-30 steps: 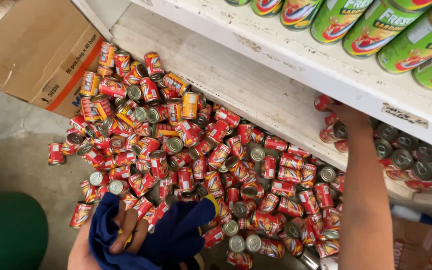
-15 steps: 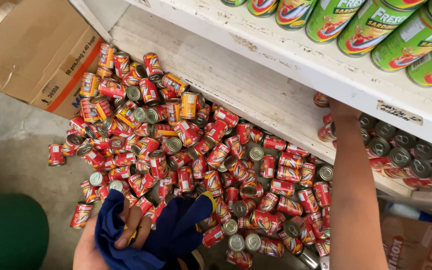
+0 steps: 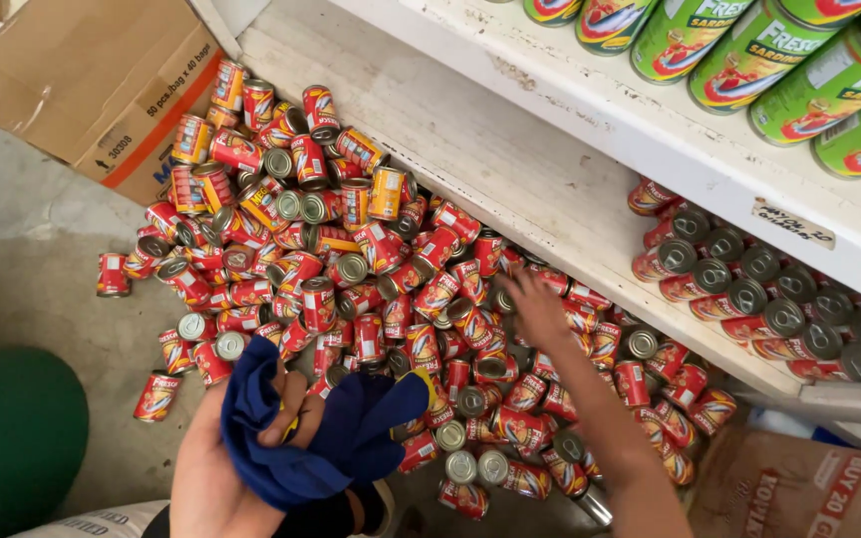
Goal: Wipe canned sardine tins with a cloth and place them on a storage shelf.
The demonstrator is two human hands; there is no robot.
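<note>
Cloth (image 3: pixel 336 438) — soft, blue — bunched in left grip (image 3: pixel 221 468); right grip (image 3: pixel 535 309) on round tins (image 3: pixel 351 269).

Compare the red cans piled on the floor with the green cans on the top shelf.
The red cans are small and lie jumbled in a loose heap on the floor, pointing every way. The green cans are larger and sit in a tidy row on the white shelf. The right hand reaches into the red cans; no hand is near the green cans. Both kinds are labelled metal cylinders.
</note>
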